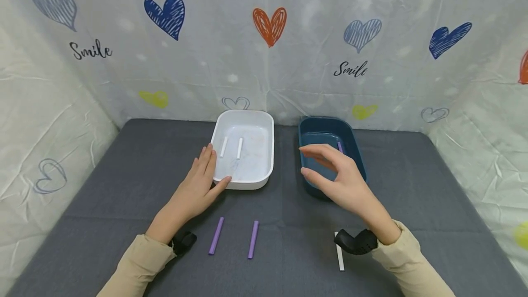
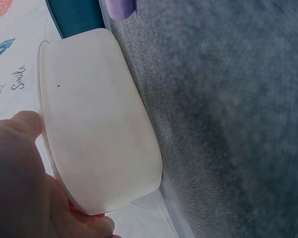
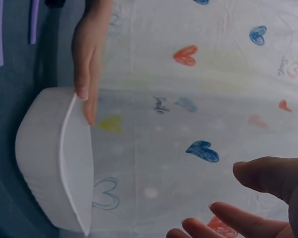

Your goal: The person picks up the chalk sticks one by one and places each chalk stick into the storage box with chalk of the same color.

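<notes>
My left hand (image 1: 198, 189) lies against the left side of a white plastic basin (image 1: 247, 186), fingers nearly straight along its rim and thumb on the front edge. Inside that basin are two thin white sticks, one on the left (image 1: 224, 147) and another beside it (image 1: 239, 148). Over the near part of a dark blue basin (image 1: 323, 125) hovers my right hand (image 1: 344, 180), thumb and fingers spread apart with nothing between them. A purple stick (image 1: 340, 146) lies in the blue basin, partly hidden by this hand.
Two purple sticks, a left one (image 1: 216, 236) and a right one (image 1: 253, 239), lie on the grey cloth (image 1: 288, 269) in front of the white basin. A white stick (image 1: 340, 259) sits partly beneath the right wrist's black band (image 1: 356, 242). Behind hangs a heart-print curtain (image 1: 222, 58).
</notes>
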Motion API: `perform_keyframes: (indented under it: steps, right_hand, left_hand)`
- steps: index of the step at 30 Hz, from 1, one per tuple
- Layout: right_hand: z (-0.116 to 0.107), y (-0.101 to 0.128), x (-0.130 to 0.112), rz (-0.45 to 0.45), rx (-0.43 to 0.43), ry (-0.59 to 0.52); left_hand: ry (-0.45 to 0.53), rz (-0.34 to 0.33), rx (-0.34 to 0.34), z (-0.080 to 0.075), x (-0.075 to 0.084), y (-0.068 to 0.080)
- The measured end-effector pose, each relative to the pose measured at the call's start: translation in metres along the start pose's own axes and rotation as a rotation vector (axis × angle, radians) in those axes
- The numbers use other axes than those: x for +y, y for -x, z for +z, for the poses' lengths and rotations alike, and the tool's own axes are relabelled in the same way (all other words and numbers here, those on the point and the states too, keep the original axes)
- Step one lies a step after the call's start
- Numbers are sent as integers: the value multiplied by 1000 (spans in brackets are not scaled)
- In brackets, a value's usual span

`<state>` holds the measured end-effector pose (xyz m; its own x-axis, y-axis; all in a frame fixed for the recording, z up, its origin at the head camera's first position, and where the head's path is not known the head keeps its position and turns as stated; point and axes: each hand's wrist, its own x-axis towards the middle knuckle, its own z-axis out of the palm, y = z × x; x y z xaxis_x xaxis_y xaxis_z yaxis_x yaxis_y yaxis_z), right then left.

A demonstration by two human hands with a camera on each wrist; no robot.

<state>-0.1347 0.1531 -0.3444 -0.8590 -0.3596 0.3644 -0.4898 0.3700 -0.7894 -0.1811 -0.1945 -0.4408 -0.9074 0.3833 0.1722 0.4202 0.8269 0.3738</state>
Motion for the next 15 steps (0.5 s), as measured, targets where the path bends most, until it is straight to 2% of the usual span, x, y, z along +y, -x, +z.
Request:
perform_keyframes:
  steps: [9,15]
  right_hand:
    - [-15,36,15,-68,60,-75]
    - [-22,58,27,-5,73,-122]
  left_hand:
    - [2,-6,-5,0,1,1]
    - [0,-7,0,0,1,1]
